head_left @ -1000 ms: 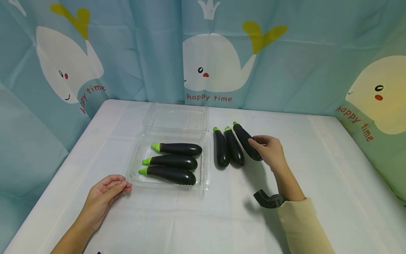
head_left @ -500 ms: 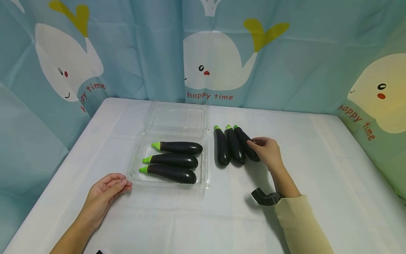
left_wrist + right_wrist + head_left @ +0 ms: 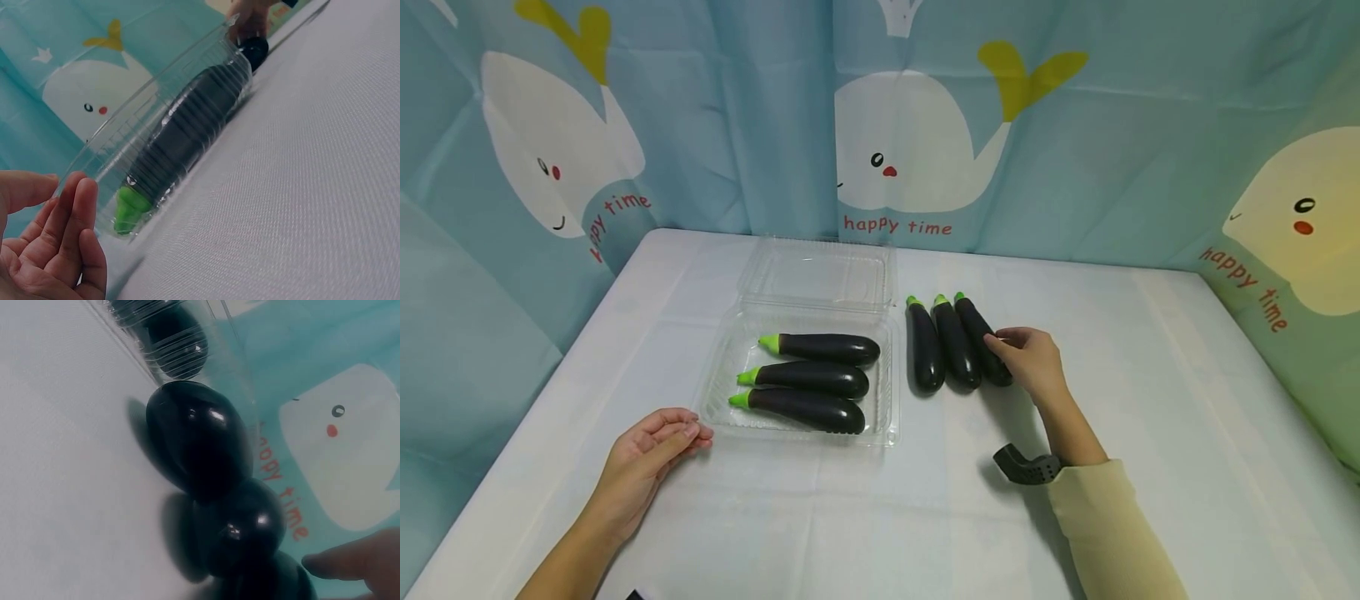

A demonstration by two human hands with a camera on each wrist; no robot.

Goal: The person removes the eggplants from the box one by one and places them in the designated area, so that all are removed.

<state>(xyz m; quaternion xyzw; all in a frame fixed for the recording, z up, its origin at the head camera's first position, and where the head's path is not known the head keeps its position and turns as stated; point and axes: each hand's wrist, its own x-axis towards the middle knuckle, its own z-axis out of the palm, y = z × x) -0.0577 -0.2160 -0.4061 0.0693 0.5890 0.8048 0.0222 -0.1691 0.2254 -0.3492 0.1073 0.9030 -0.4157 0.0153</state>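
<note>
A clear plastic clamshell container lies with its lid folded back, three dark eggplants with green stems inside, among them the front eggplant. My left hand pinches the container's near left corner between thumb and fingers; the left wrist view shows the rim between them. To the container's right, three more eggplants lie side by side: the left eggplant, the middle eggplant and the right eggplant. My right hand grips the right eggplant near its thick end, and its curled fingers are partly hidden.
All of this rests on a white-covered table. A blue curtain with whale prints rises along the table's back edge. The raised lid lies flat behind the container. A dark wrist mount juts from my right wrist.
My right hand has lowered the right eggplant and moved it slightly left against the middle one. The left hand and the container have stayed in place.
</note>
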